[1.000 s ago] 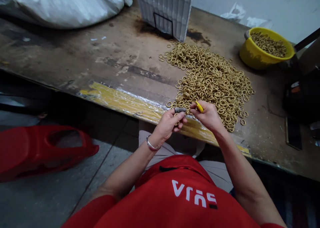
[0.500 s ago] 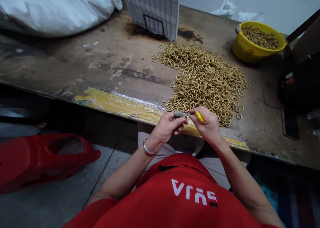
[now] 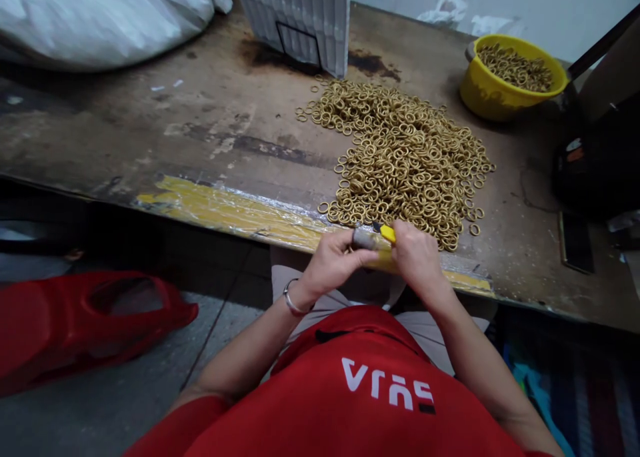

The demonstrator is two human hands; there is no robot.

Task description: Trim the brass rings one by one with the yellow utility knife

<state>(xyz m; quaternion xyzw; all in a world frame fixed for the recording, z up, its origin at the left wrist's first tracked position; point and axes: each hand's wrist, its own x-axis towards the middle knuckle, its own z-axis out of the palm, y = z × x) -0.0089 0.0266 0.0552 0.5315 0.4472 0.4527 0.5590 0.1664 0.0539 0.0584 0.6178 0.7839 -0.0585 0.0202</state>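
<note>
My right hand (image 3: pixel 419 253) is closed around a yellow utility knife (image 3: pixel 387 233). The knife's black tip points left, close to the grey wrap (image 3: pixel 365 239) on a finger of my left hand (image 3: pixel 333 260). That wrapped finger and the thumb are stretched out to the right with a small gap between their tips, and I see nothing held there. The other left fingers are hidden under the palm. Just beyond both hands a large heap of brass-coloured rings (image 3: pixel 410 157) lies on the worn table (image 3: pixel 200 110).
A yellow basin (image 3: pixel 493 100) full of similar rings stands at the back right. Behind the heap is a grey ribbed panel (image 3: pixel 300 17). A white sack (image 3: pixel 110 23) lies back left, a phone (image 3: pixel 575 240) at right. A red plastic stool (image 3: pixel 60 317) is on the floor.
The left finger and thumb were pinched on something small and have spread apart. The yellow knife has turned so its tip points left, towards the wrapped finger. The camera view has shifted slightly.
</note>
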